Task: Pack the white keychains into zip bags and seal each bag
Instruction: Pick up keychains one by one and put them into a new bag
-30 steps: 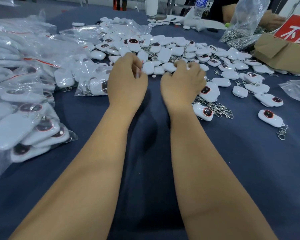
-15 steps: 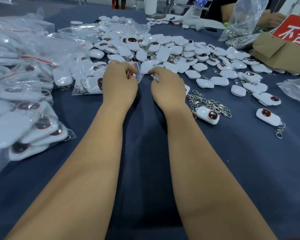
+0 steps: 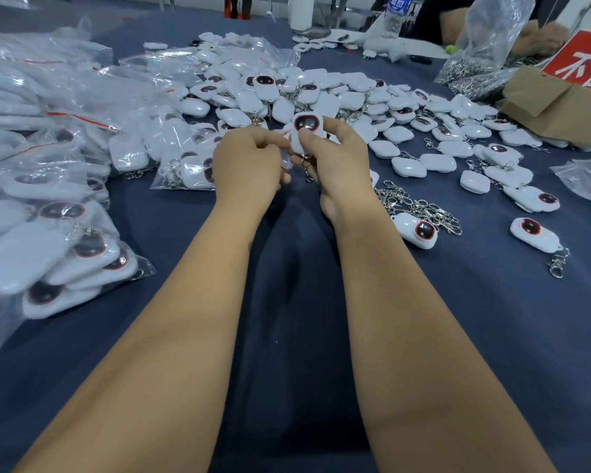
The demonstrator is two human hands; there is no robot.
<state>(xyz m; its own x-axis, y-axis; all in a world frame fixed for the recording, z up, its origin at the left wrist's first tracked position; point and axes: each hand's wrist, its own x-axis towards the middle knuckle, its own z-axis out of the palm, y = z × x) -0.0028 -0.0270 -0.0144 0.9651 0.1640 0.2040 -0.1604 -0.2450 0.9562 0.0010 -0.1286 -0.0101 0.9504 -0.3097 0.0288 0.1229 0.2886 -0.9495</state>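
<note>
Dark blue cloth covers the table (image 3: 492, 336), bare along the near edge. Above its middle the right hand (image 3: 335, 162) grips a glossy white rounded keychain (image 3: 306, 131) upright, long axis vertical, dark oval face toward the camera, metal ring hanging below. The left hand (image 3: 249, 165) pinches a clear bag (image 3: 285, 145) beside it. Filled crinkly bags (image 3: 48, 186) crowd the left edge; loose keychains (image 3: 406, 131) spread behind

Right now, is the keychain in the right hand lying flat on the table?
No, the right hand holds the keychain up above the blue table, its dark face toward the camera.
</note>
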